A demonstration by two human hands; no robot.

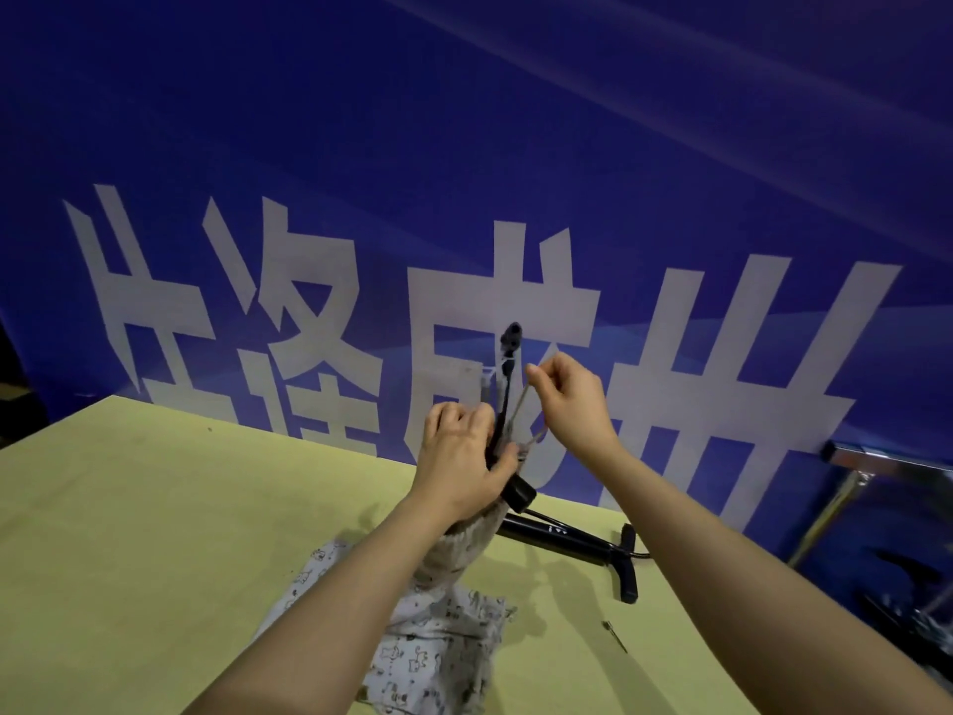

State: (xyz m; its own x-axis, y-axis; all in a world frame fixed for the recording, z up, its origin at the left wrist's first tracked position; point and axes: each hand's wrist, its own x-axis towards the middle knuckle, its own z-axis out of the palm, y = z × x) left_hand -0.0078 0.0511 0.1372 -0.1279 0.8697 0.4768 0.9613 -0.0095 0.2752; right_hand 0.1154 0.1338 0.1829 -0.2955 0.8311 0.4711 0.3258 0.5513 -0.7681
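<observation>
Two bare forearms reach up from the lower edge over a yellow table (154, 508), where a person works a pale string (520, 411) at the mouth of a grey pouch (459, 554). The left hand (464, 456) is closed round the pouch's neck and round a black tool (508, 363), which stands up out of the fist and tilts slightly right. A black block at the tool's lower end pokes out just below the thumb. The right hand (572, 399), raised beside the tool's upper part, pinches the string between thumb and fingertips and draws it taut, up and away from the left fist.

The pouch hangs from the left hand down to a printed cloth (438, 637) on the table; whether the two are one piece cannot be told. A black wand (562, 539) lies behind them on a small stand, with a pin (614, 634) near the right forearm. A blue banner (464, 147) with large white characters fills the background, and a metal rack (851, 487) stands at right.

The step in hand appears to be cinching or tying the string. Done well, it likely calls for a firm left grip on the neck. The right hand should pull evenly along the string's line, clear of the tool, so that the loop does not snag.
</observation>
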